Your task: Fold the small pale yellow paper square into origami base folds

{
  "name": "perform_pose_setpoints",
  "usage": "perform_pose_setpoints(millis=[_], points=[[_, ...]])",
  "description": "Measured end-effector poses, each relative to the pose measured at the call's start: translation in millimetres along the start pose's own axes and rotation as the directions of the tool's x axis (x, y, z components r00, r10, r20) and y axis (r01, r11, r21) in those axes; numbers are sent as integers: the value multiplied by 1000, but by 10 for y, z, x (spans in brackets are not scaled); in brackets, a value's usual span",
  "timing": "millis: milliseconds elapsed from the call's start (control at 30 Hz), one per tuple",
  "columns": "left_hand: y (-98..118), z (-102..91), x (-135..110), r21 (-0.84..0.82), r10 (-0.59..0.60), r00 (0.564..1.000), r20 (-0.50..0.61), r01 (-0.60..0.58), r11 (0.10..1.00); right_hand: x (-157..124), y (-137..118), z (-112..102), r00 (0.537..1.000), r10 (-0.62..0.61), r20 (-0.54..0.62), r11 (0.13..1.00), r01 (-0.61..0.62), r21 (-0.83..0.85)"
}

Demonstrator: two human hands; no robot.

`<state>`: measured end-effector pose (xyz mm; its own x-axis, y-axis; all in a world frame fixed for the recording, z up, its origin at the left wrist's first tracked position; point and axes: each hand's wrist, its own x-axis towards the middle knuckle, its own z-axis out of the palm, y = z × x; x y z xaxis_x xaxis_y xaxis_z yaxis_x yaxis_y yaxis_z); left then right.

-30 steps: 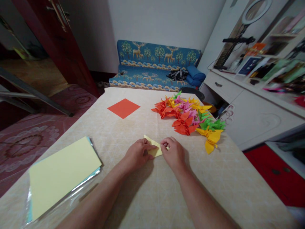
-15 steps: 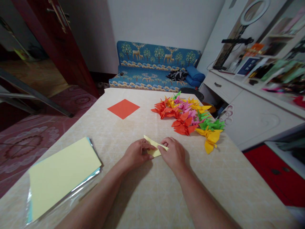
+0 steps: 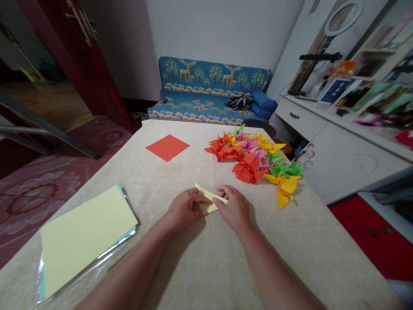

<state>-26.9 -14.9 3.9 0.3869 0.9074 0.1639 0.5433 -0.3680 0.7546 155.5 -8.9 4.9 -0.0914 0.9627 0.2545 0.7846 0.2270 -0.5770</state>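
- My left hand (image 3: pixel 185 206) gripped the left part of a small folded yellow paper (image 3: pixel 209 207), fingers over its face.
- My right hand (image 3: pixel 235 207) pinched its right end, the thumb lying across the paper.
- A second earlier that thumb had been bunched with the fingertips at the right tip; it had since moved onto the face, baring more of that end. I judged the fold was being held flat rather than lined up.
- The paper was low over the table (image 3: pixel 206 267), between the red square sheet (image 3: pixel 167 147) and me.
- The blue panel (image 3: pixel 335 91) on the white cabinet (image 3: pixel 355 159) bore pale lettering, too blurred to read; I made out no brand elsewhere.
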Motion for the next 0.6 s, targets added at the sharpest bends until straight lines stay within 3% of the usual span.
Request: perform_pose_setpoints(millis=[600], points=[[25,-28,3,9,11,1000,-7,-11,1000,-11,-32,-16,1000,-21,1,998,21,-52]])
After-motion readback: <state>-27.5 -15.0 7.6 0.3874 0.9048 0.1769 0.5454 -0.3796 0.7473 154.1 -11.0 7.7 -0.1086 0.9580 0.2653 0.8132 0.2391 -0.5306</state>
